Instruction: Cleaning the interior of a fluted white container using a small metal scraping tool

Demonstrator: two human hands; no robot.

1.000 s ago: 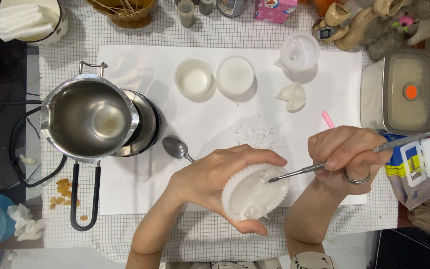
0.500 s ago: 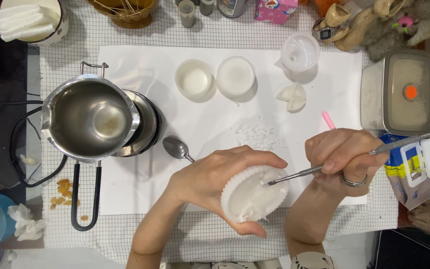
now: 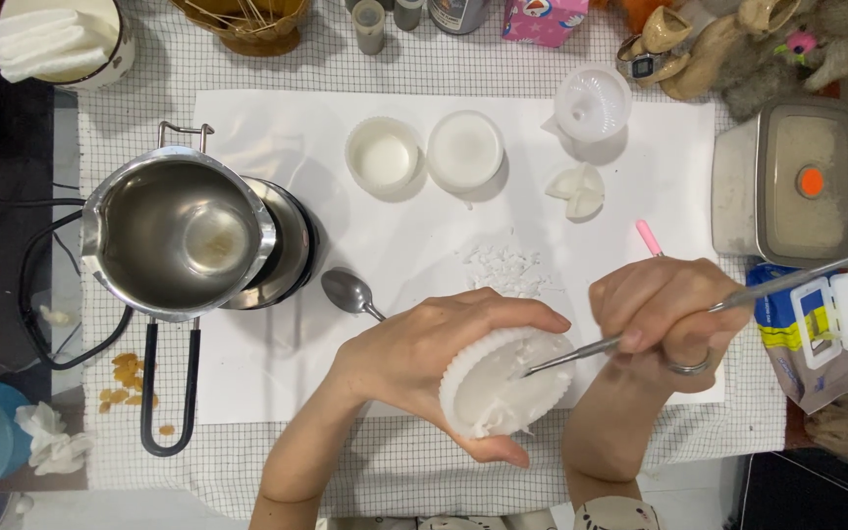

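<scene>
We are looking straight down at the left hand (image 3: 434, 344), which is curling its fingers around a white fluted mold (image 3: 504, 383) and gripping it tilted just above the near edge of the white paper sheet (image 3: 277, 147) that is covering the checked tabletop (image 3: 130, 461). The mold is showing a ruffled, pleated rim and a pale, waxy white filling with a rough, chipped face. The right hand (image 3: 664, 309) is clenching a slim metal pick (image 3: 581, 351) like a pen, and its tip is touching the white filling near the middle. Small white flakes (image 3: 507, 267) are lying scattered on the paper just beyond the mold. A metal spoon (image 3: 348, 291) is resting just left of the left hand, and farther left a steel pouring pot (image 3: 181, 236) is sitting on a round burner (image 3: 291, 245). Two white round cups (image 3: 424, 152) are standing side by side near the far edge of the paper, well apart from the hands, and a pink stick (image 3: 649, 237) is peeking out just beyond the right hand.
</scene>
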